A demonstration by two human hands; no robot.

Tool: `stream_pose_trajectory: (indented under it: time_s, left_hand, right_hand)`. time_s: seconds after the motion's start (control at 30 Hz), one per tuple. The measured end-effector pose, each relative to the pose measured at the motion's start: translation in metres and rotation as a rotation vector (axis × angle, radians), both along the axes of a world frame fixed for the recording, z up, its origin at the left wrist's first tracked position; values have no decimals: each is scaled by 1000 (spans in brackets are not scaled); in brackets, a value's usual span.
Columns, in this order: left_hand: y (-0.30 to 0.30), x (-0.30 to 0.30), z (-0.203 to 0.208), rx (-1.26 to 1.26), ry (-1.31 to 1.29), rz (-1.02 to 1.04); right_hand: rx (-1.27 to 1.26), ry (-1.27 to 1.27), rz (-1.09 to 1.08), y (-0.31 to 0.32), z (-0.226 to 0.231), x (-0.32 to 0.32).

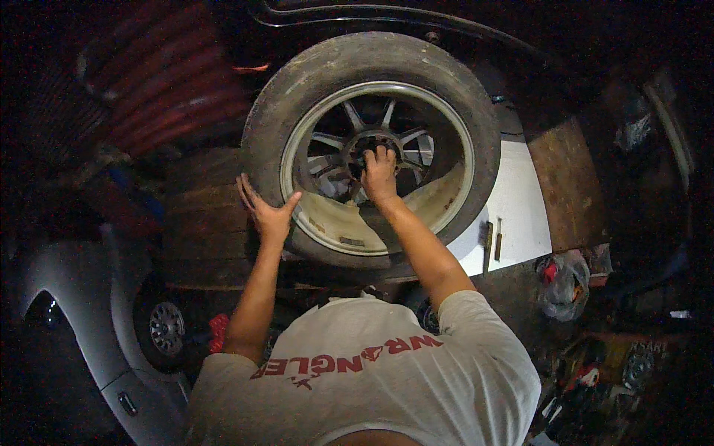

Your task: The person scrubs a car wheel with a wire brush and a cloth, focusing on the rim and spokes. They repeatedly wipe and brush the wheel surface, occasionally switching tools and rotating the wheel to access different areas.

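A car wheel with a dusty black tyre [269,123] lies on a wooden bench, the hollow inner side of its pale metal rim [335,219] facing up. Deep inside, several spokes [352,115] meet at the hub. My right hand [381,177] reaches into the rim, fingers bent down at the hub; whatever they hold is hidden beneath them. A greyish, unclear patch shows just below that hand. On the tyre's near left part rests my left hand [272,214], fingers spread toward the outer edge and thumb by the rim's lip.
A white board [524,189] lies on the bench right of the tyre, with two slim tools [497,238] on it. Brown wood [204,215] extends left. A filled plastic bag [564,286] sits lower right. A silver car [63,290] stands lower left.
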State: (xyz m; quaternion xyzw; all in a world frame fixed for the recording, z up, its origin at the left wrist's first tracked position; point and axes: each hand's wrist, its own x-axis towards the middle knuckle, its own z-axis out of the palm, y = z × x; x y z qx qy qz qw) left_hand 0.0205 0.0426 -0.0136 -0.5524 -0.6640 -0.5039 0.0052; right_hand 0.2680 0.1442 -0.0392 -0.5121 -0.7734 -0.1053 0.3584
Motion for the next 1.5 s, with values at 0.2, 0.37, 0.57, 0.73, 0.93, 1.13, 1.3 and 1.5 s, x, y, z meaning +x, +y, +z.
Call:
stream_pose_trajectory:
  time_s: [0.2,0.37,0.57,0.73,0.93,1.13,1.3,1.5]
  left_hand:
    - [-3,-1,1,-44,0,17]
    - [-3,2,7,-96,-1,13]
    - [-4,3,9,-89,-50,-6]
    - [-4,2,8,-79,-21,-13]
    - [-4,2,13,-92,-29,11]
    - [-2,5,13,-74,-55,-10]
    - [-7,3,17,-94,-73,-16]
    - [-7,4,17,-99,-87,-26]
  right_hand:
    - [-84,240,-187,3,7,-4]
    - [-143,211,101,-20,-3,-20]
    - [-322,182,-222,15,19,11]
    - [-267,42,125,-23,-15,8]
    - [-41,222,-89,14,26,16]
    - [-54,-94,156,-3,-10,-14]
    - [-137,26,194,-19,-22,7]
    - [-236,126,-112,8,16,0]
